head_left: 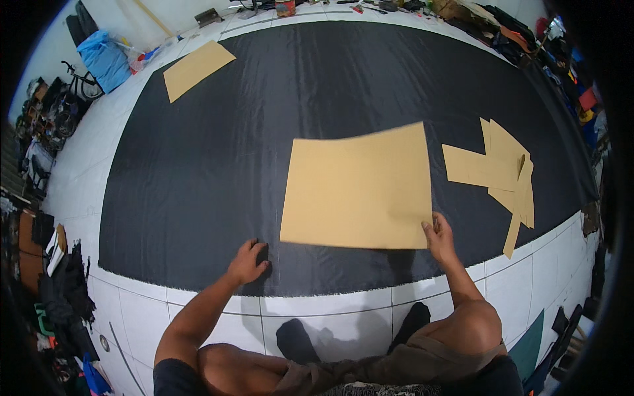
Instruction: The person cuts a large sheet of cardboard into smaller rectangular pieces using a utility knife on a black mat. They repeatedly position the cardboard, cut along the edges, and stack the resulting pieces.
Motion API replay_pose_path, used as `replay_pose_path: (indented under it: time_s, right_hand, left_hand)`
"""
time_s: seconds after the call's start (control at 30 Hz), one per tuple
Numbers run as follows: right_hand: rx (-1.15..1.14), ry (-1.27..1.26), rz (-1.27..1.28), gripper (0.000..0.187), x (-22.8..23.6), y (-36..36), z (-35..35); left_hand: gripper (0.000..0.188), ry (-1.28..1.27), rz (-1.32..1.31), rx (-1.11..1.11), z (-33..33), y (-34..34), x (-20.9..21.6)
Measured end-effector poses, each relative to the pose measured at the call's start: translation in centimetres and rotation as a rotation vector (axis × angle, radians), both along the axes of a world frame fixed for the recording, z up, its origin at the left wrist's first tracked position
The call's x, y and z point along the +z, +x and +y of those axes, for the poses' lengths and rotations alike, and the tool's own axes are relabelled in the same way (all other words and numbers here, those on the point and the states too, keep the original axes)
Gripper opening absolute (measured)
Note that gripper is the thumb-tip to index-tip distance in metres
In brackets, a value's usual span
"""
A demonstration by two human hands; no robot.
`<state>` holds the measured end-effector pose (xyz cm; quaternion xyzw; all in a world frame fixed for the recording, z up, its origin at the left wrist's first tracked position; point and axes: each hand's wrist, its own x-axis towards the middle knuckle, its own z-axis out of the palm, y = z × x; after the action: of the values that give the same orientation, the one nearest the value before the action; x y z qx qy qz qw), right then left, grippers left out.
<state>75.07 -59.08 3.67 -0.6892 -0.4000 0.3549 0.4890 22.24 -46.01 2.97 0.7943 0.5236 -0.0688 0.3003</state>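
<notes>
Right hand (441,239): closed on large tan card sheet (353,191), gripping its lower right corner, thumb on upper face, other fingers mostly hidden.
Left hand (247,263): open, fingers loosely bent, resting on black fabric (198,178) near its front edge, left of the sheet's lower left corner and apart from it.
Legs: bent knees, brown shorts (383,366), dark socks (297,340) on white tile floor (211,330); sitting or squatting, cannot tell.
Floor by right knee: dark green triangular piece (528,346).
Floor at left: heap of black cloth or bags (66,290), too jumbled to sort.
Fabric front edge: frayed, runs crosswise just ahead of the feet.
Sheet position: over the fabric, ahead of the person and right of middle; roughly rectangular, far edge bowed, shadow below near right edge, so that side looks lifted. Left side touching or not, cannot tell.
Right pile: tan card pieces (505,165), several, overlapping at odd angles on the fabric; one narrow strip points back toward the person.
Far left corner: smaller tan card sheet (198,69), four-sided, lying on the fabric.
Beyond the left edge: blue plastic bag (105,61) near white wall (129,16).
Beyond the far edge: red can (285,8), small tools alongside.
Far right: dark and brown clutter (495,30).
</notes>
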Motion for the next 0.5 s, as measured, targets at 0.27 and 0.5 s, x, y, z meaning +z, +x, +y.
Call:
replay_pose_path:
  time_s: [0.27, 0.5]
  right_hand:
    - [-0.144, 0.025, -0.137, 0.027, 3.3, 3.5, 1.0]
    - [-0.134, 0.167, 0.036, 0.026, 2.6, 3.4, 0.6]
  left_hand:
    - [0.057, 0.014, 0.005, -0.004, 0.0, -0.6, 0.0]
    - [0.056, 0.024, 0.018, 0.022, -0.7, -1.4, 0.4]
